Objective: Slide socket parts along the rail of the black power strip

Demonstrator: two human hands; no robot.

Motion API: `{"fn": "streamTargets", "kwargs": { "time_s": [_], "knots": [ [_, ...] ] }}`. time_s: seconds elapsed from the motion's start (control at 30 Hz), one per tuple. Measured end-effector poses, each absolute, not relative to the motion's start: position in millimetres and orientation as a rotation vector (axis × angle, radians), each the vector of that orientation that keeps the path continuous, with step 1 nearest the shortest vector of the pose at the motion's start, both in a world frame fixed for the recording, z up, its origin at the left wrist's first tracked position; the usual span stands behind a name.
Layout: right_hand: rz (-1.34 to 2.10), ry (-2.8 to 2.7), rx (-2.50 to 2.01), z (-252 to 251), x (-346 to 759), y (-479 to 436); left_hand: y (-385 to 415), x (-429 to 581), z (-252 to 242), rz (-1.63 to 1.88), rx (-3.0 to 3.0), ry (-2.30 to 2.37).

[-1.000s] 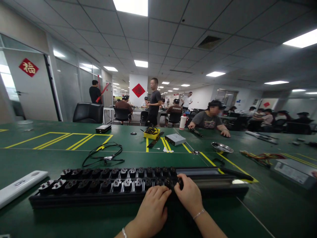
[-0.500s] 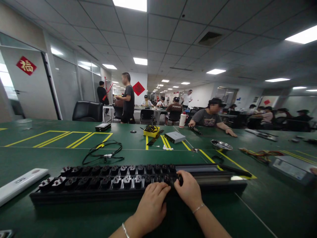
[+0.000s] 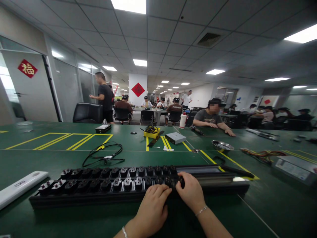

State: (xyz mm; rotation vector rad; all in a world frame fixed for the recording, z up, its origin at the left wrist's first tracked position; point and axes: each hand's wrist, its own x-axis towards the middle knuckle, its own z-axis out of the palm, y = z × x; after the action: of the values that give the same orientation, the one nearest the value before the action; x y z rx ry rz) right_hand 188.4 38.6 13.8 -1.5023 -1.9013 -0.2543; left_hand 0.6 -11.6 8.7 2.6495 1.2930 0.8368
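A long black metal housing lies across the green table before me. Two rows of black socket modules with pale metal contacts fill its left and middle parts; the right end shows bare channels. At the inner end of the front row, my right hand is closed with thumb and fingers round a small black socket module, mostly covered. Close on its left, my left hand has its fingers bent together over the housing's front edge. What its fingertips grip, if anything, is hidden.
A white bar lies at the left, a black cable behind the housing. Farther back are a yellow box, a grey metal box, a steel bowl and a power supply. A co-worker sits opposite.
Both my hands stay at nearly the same spot on the housing. The co-worker opposite has drawn a hand back from a dark tool. A standing person in the background has moved left.
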Motion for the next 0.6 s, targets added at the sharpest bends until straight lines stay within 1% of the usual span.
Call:
{"fn": "streamTargets", "kwargs": {
  "time_s": [0.23,0.6],
  "knots": [
    [-0.192,-1.866,-1.525,12.0,187.8,39.3,-12.8,0.8,10.6,0.836,2.629,1.303],
    [-0.185,-1.839,-1.529,10.9,188.7,39.7,-11.7,1.4,9.1,0.837,2.626,1.306]
  ]
}}
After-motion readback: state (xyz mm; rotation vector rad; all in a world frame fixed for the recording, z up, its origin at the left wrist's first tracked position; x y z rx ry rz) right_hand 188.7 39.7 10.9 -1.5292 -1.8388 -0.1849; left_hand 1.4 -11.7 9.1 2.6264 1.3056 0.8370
